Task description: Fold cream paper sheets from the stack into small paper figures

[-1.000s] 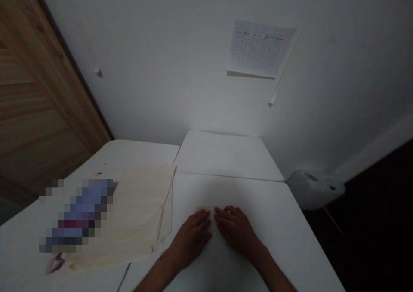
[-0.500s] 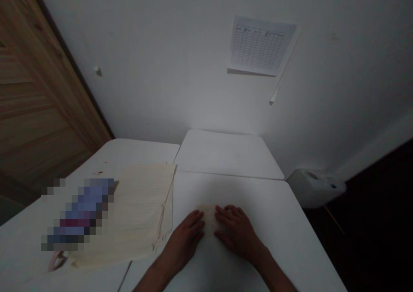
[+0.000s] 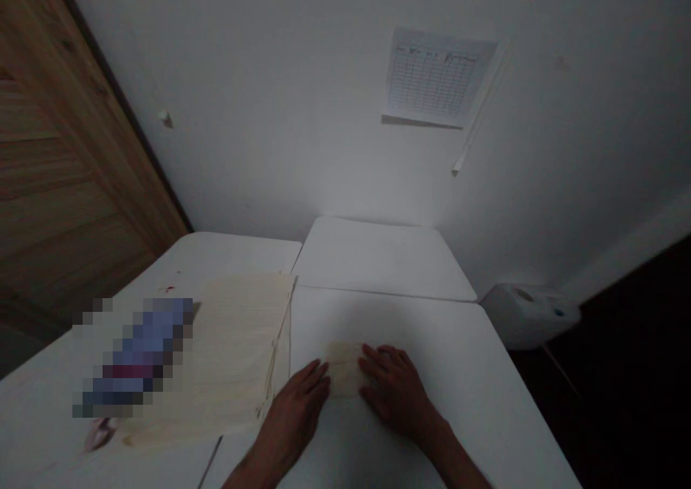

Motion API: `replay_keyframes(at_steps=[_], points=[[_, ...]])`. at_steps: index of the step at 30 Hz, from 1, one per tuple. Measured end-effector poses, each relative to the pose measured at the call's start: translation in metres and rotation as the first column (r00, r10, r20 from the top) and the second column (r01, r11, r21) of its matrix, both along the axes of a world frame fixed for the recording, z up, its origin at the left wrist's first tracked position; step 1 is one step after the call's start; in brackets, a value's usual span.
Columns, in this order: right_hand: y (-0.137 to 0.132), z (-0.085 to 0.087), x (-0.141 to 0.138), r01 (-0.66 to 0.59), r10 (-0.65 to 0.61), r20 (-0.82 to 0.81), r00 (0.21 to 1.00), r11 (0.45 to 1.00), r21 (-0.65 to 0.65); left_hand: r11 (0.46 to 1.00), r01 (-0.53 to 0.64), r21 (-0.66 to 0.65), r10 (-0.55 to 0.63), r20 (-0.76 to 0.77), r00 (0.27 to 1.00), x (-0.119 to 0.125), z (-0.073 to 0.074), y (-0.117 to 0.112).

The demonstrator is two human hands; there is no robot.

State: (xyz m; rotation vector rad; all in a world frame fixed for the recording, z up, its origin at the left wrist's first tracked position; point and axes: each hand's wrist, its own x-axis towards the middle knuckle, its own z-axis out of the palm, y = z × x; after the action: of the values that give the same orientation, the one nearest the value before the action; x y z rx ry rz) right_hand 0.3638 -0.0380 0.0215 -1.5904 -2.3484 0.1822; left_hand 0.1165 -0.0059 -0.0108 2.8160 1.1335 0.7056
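A small, flat piece of cream cloth (image 3: 344,371), seemingly folded, lies on the white table between my two hands. My left hand (image 3: 296,406) rests at its left edge, fingers stretched out and close together, the tips at or just beside the cloth. On the right edge lie the spread fingertips of my right hand (image 3: 396,388), which cover that side. Neither hand grips anything. To the left, a stack of larger cream cloths (image 3: 237,345) lies flat, its right edges uneven and loose threads showing.
A blurred-out blue object (image 3: 151,341) lies on the stack's left side, with a pinkish loop (image 3: 100,431) below it. The white tables (image 3: 378,258) meet at seams. A printed sheet (image 3: 440,78) hangs on the wall. A white plastic container (image 3: 526,316) stands beyond the right edge.
My left hand has slid a little left, so more of the small cloth shows. The right hand stays nearly where it was on the right edge.
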Motion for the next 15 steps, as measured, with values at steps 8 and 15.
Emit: replay_keyframes(at_steps=[8, 15], points=[[-0.005, -0.009, -0.012, 0.102, -0.1, -0.035, 0.994, 0.993, 0.06, 0.997, -0.071, -0.039, 0.074, 0.086, 0.994, 0.007, 0.003, 0.004], [-0.004, -0.013, -0.028, 0.16, -0.155, -0.067, 0.986, 0.983, 0.093, 0.973, -0.223, -0.062, 0.231, 0.243, 0.942, 0.026, -0.004, 0.033]])
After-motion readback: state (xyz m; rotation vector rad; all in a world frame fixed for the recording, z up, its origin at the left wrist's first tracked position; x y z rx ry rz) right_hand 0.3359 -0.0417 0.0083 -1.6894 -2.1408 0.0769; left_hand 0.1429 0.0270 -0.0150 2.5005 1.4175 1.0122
